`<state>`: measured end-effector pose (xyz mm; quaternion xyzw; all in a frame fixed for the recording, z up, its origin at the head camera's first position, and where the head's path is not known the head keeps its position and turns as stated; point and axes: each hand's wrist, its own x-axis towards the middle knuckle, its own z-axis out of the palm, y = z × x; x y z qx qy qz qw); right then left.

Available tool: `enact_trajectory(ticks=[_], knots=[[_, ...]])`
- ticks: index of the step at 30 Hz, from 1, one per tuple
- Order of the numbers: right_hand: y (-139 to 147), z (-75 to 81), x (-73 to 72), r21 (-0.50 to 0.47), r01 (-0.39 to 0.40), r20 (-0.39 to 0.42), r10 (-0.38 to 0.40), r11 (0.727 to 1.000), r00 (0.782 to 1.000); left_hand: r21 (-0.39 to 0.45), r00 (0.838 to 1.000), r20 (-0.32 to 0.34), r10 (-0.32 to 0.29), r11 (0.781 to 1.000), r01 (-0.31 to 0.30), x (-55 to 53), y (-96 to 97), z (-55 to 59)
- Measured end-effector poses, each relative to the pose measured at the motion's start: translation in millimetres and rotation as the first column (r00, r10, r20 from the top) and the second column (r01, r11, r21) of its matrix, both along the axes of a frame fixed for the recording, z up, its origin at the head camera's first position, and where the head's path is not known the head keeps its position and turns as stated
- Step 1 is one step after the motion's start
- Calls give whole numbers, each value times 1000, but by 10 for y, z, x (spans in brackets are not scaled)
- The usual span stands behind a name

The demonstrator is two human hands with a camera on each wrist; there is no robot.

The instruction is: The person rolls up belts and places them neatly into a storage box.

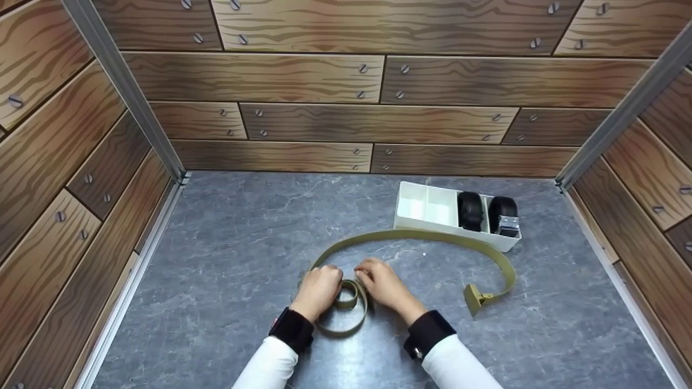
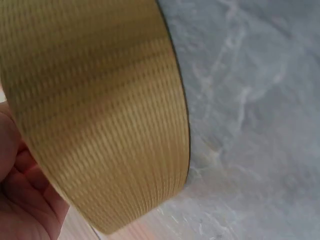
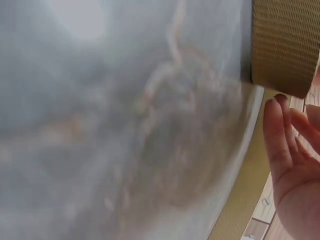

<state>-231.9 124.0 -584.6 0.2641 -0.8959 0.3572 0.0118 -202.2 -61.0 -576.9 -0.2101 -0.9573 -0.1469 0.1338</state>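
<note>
An olive webbing belt (image 1: 411,234) lies on the floor, arching behind both hands and curving round to its flat buckle (image 1: 474,300) on the right. Its near end curls into a small loose coil inside a larger loop (image 1: 341,333) between the hands. My left hand (image 1: 320,289) grips the webbing at the coil's left side, its fingers curled and partly hidden behind the strap (image 2: 115,125) in the left wrist view. At the coil's upper right is my right hand (image 1: 386,286). The right wrist view shows its fingers (image 3: 277,135) fairly straight, fingertips right at the webbing's edge.
Behind the belt stands a white divided tray (image 1: 440,224). Two black rolls (image 1: 470,210) fill its right compartments, the outer one with a silver metal buckle (image 1: 508,224). Wood-patterned walls (image 1: 303,121) with metal corner rails enclose the grey marbled floor (image 1: 238,243).
</note>
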Motion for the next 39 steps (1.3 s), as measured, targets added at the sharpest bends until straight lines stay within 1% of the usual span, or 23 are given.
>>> enact_trajectory(ticks=[3, 6, 10, 14, 17, 20, 23, 27, 28, 31, 35, 39], knots=[[7, 59, -116, 52, 1, 16, -2, 999, 1000, -7, 1000, -16, 3, 1000, -3, -5, -1, -3], [-8, 130, -256, 124, 7, 50, -13, 992, 999, -14, 1000, -24, 10, 1000, -10, -7, 5, -12], [-25, 188, -420, 205, -30, 76, 14, 978, 997, -21, 1000, -23, 18, 1000, -19, -2, 19, -20], [-12, 191, -510, 257, -75, 75, 58, 964, 996, -27, 999, -26, 22, 999, -23, 7, 34, -22], [11, 171, -542, 276, -63, 77, 44, 959, 996, -27, 999, -31, 24, 999, -24, 15, 37, -19], [44, 144, -564, 272, -17, 66, -1, 962, 998, -25, 999, -35, 34, 999, -34, 24, 32, -15], [98, 108, -584, 249, 58, 20, -65, 967, 998, -21, 998, -21, 60, 998, -61, 31, 28, -11], [226, 85, -613, 226, 171, -27, -169, 959, 985, -27, 994, 1, 107, 994, -107, 40, 30, 1], [266, 78, -620, 222, 195, -32, -193, 955, 981, -33, 993, -2, 118, 992, -118, 42, 30, 1], [382, 68, -637, 216, 254, -35, -253, 943, 967, -74, 988, -38, 147, 986, -149, 45, 23, -4], [519, 49, -659, 207, 310, -32, -310, 928, 950, -115, 980, -101, 171, 976, -182, 50, 6, -16], [650, 32, -687, 189, 375, -43, -374, 908, 927, -126, 975, -121, 188, 971, -203, 53, -11, -25]])
